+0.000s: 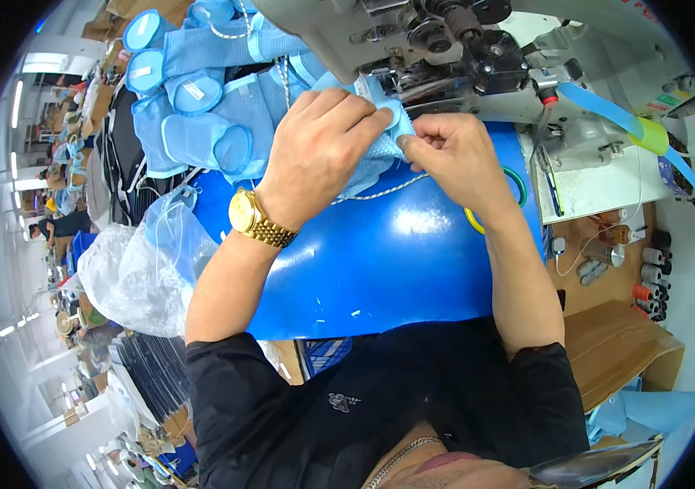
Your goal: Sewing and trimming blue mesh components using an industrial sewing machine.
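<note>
At the sewing machine (327, 33), both my hands are on a light blue mesh fabric piece (400, 124). My left hand (321, 147), with a gold watch at its wrist, lies over the piece with its fingers curled down onto it. The fingertips of that hand are partly hidden. My right hand (455, 159) pinches the edge of the same piece between thumb and forefinger, close to the machine's needle area. A white speckled cord (388, 192) trails from under the fabric across the blue tabletop (339, 277).
Several light blue mesh bags (201, 90) with round ends are heaped at the far left. A clear plastic bag (152, 261) hangs by the table's left edge. On the right, a blue strip (600, 107) runs to the machine, and thread spools (651, 273) stand beyond a cardboard box (620, 338).
</note>
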`<state>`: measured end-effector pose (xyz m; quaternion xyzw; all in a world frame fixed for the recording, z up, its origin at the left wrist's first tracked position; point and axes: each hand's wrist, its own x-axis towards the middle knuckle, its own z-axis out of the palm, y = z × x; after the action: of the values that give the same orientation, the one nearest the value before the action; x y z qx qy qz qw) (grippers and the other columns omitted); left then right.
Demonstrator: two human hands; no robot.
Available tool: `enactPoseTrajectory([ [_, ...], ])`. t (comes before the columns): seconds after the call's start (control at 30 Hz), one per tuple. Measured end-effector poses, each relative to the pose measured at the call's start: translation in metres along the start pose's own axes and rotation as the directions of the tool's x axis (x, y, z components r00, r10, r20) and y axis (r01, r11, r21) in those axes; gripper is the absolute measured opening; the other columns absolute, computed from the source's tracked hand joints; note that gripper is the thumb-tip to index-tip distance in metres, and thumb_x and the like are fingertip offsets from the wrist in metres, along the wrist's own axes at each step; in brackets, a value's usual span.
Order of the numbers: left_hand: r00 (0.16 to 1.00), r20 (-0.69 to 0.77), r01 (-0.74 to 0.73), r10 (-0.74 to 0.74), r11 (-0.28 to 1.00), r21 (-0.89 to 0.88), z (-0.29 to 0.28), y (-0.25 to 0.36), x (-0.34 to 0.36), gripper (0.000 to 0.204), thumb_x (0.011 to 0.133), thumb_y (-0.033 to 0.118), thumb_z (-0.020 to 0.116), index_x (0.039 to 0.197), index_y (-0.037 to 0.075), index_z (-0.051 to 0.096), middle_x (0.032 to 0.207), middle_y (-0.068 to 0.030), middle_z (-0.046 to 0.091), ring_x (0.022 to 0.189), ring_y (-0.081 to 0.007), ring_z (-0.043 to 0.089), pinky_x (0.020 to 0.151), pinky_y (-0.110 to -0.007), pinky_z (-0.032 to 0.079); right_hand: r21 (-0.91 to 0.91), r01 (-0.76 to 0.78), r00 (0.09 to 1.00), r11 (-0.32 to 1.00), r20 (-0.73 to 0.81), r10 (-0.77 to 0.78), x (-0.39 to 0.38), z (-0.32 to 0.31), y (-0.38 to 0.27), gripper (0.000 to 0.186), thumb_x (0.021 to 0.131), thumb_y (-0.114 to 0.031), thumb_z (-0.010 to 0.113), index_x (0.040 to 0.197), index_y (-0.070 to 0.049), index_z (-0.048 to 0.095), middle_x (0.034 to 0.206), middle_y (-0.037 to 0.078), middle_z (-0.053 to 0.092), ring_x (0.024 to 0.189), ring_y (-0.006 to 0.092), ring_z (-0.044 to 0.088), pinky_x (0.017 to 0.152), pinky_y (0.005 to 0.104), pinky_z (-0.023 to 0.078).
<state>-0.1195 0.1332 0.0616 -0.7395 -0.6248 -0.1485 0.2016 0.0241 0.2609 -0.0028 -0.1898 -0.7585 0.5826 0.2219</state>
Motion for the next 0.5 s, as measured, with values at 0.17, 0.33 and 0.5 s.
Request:
enactPoseTrajectory([
  [0.17, 0.999, 0.012, 0.048, -0.049, 0.998, 0.049, 0.000, 0.006, 0.007, 0.025, 0.075, 0.005, 0.065, 0.099, 0.008, 0.068, 0.084, -0.0024, 0.062, 0.076, -0.0204, 0.058, 0.067, -0.033, 0.045, 0.070, 0.001, 0.998, 0.998, -0.057, 0.003, 0.004, 0.001, -0.006, 0.023, 0.079, -0.017, 0.064, 0.068, 0.004, 0.063, 0.054, 0.011, 0.057, 0.049, 0.0143, 0.056, 0.050, 0.0301, 0.044],
  [0.33, 0.998, 0.005, 0.069, -0.070, 0.993, 0.096, 0.004, 0.010, 0.010, 0.026, 0.073, 0.005, 0.063, 0.098, 0.008, 0.068, 0.084, -0.0032, 0.062, 0.076, -0.0207, 0.059, 0.068, -0.033, 0.046, 0.023, 0.040, 0.997, 0.999, -0.061, -0.039, 0.009, 0.001, -0.009, 0.024, 0.078, -0.018, 0.064, 0.068, 0.003, 0.064, 0.053, 0.013, 0.056, 0.048, 0.0189, 0.057, 0.050, 0.0329, 0.045],
  [0.5, 0.996, 0.056, 0.061, -0.067, 0.991, 0.116, -0.004, 0.012, 0.014, 0.026, 0.072, 0.006, 0.062, 0.098, 0.008, 0.068, 0.088, -0.0036, 0.063, 0.081, -0.0214, 0.060, 0.074, -0.033, 0.048, -0.194, -0.013, 1.000, 0.981, 0.002, 0.013, 0.010, -0.007, -0.015, 0.024, 0.074, -0.020, 0.064, 0.066, 0.003, 0.063, 0.054, 0.017, 0.054, 0.047, 0.0279, 0.054, 0.052, 0.0366, 0.045],
])
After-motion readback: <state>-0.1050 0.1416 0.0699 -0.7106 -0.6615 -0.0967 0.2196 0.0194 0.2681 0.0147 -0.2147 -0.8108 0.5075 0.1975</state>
